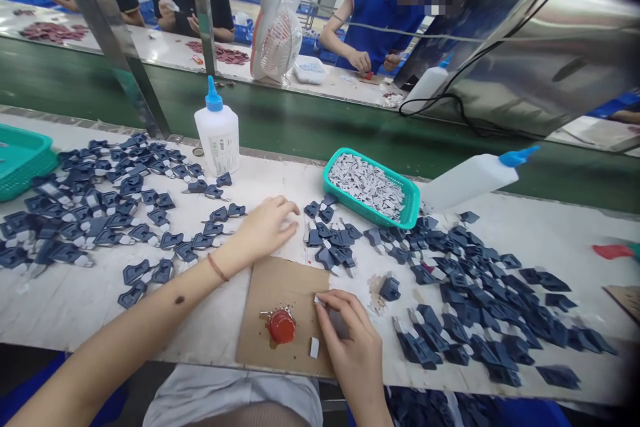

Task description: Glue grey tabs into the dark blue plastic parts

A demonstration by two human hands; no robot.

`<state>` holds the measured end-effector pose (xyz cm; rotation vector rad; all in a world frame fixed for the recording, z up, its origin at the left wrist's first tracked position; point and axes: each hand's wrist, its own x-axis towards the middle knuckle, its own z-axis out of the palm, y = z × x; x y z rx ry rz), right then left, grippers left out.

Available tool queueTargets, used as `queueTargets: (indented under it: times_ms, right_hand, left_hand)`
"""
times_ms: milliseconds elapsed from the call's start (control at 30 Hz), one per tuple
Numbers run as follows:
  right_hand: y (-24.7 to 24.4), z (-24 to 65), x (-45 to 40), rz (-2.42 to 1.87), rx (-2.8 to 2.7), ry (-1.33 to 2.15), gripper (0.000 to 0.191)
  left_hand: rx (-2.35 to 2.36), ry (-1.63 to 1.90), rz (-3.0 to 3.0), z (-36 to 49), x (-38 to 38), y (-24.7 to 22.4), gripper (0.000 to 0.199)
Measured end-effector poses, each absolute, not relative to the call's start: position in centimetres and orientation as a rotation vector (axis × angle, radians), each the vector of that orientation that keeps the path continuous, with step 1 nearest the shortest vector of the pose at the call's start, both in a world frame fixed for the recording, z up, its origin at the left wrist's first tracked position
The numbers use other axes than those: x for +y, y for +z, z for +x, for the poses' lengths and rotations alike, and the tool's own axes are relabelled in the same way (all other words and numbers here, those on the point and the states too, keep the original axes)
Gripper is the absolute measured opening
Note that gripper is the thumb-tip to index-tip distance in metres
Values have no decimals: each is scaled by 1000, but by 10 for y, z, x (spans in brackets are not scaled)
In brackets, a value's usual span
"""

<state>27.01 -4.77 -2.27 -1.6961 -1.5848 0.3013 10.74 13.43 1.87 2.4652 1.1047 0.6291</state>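
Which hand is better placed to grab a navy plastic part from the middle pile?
Left, I'd say: left hand looks open and empty, just beside that middle pile. Right hand seems to pinch a small white piece over the cardboard.

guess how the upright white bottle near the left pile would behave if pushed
The white bottle looks apt to tip if pushed high, being tall with a narrow blue nozzle. Its plastic-looking walls would probably give slightly when squeezed.

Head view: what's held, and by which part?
Right hand pinches a small white piece by one end, between thumb and finger; left hand appears empty.
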Motion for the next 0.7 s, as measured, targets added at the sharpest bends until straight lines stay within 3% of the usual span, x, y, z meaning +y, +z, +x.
queueTargets:
  times_ms: [267, 433, 700]
  right_hand:
    - [-21, 269, -48, -1685, -1549, 303, 13]
    - [-21, 270, -47, -1672, -1541, 327, 12]
    - [-19, 270, -48, -1682, -1514, 354, 13]
  left_hand:
    - [734, 518, 2519, 129, 129, 9, 23]
    - [598, 515, 2605, 125, 136, 7, 43]
    - [556, 550, 2642, 128, 143, -2, 31]
